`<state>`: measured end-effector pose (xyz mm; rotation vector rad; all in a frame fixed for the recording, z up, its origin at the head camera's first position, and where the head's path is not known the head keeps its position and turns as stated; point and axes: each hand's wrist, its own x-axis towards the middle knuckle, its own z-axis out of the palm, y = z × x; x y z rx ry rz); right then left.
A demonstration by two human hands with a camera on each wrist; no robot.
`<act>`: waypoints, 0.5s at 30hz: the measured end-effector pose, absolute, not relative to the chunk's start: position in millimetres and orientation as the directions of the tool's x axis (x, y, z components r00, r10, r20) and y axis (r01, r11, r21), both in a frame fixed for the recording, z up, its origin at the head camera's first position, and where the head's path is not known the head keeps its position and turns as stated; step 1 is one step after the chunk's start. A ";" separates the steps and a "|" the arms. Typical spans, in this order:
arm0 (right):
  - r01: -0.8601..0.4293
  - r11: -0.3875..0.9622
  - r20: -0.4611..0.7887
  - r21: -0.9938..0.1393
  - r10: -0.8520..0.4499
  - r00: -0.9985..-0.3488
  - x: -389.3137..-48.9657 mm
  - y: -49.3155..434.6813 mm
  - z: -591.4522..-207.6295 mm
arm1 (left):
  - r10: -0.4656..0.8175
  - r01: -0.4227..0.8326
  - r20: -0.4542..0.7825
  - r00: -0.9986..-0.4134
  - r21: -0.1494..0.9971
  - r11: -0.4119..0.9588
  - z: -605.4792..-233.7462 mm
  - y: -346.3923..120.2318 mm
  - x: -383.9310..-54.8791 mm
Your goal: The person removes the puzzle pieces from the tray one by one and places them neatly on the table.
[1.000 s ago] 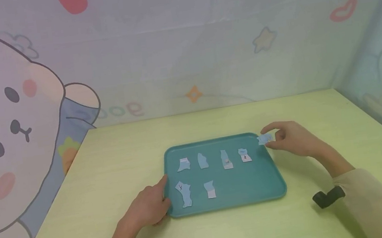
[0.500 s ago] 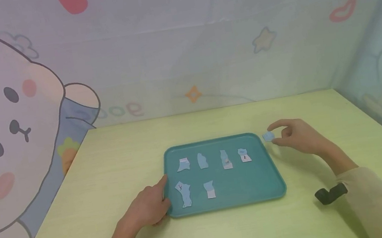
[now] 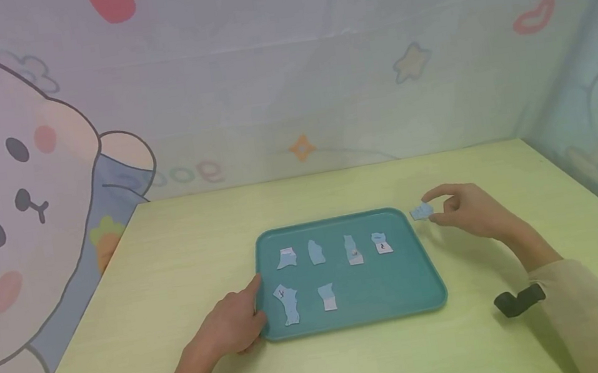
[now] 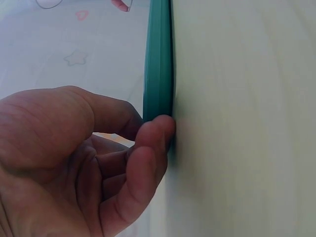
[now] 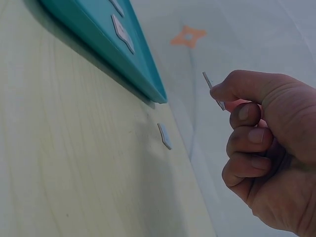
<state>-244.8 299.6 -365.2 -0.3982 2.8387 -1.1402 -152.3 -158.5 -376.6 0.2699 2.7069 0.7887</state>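
My left hand grips the left rim of a teal tray; in the left wrist view the thumb and fingers close on the tray's edge. Several thin, irregular light blue and white pieces lie apart on the tray, among them a long one at lower left. Just beyond the tray's far right corner, my right hand pinches a similar flat piece between thumb and forefinger, its other fingers curled. Below that hand another flat piece lies on the table by the tray corner. In the head view the two pieces overlap.
The tray stands on a pale yellow-green table. A printed cloth backdrop with a large cartoon animal rises behind the table and along its sides. Black bands sit at both sleeve cuffs.
My right hand has moved right and slightly away, from over the tray's far right corner to just beyond it, holding its piece. The left hand and tray stay put.
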 end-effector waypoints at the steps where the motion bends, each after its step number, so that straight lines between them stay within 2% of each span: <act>1: -0.219 0.695 0.046 -0.685 -0.260 -0.965 -245.0 300.0 -365.4 | 0.262 0.092 -0.239 -0.935 0.550 0.830 -376.7 -158.3 -152.4; 15: -0.215 0.712 0.050 -0.669 -0.244 -0.968 -247.0 304.4 -369.4 | 0.255 0.087 -0.243 -0.936 0.542 0.836 -375.5 -157.7 -152.3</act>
